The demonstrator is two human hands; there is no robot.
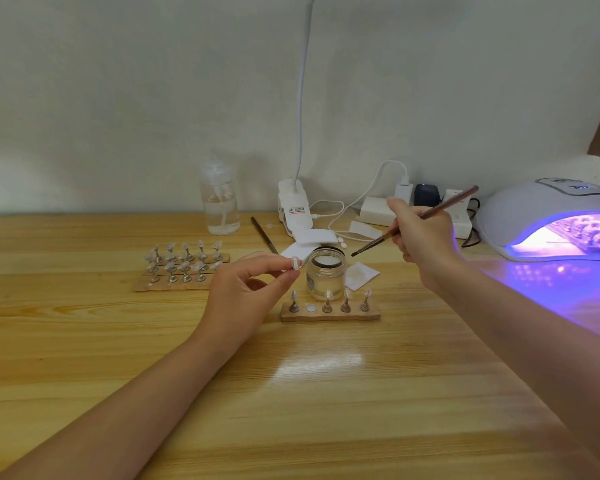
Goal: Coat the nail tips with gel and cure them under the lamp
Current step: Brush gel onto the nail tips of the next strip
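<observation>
My left hand [246, 292] pinches a small stand with a clear nail tip [295, 263] between thumb and forefinger, just left of the open glass gel jar [325, 273]. My right hand [423, 233] grips a brown brush [413, 221] whose dark bristles point down-left above the jar's right side. In front of the jar lies a wooden strip [329, 315] with several nail tips on metal stands and one bare magnet spot. At the far right the white curing lamp [548, 216] glows purple, with a strip of tips inside it.
Two more wooden strips with several nail tips [182, 263] lie at the left. A clear spray bottle [220, 202], a clip-on desk light [295, 209], white pads [316, 237], a second brush [264, 234], chargers and cables line the back of the wooden table [291, 393].
</observation>
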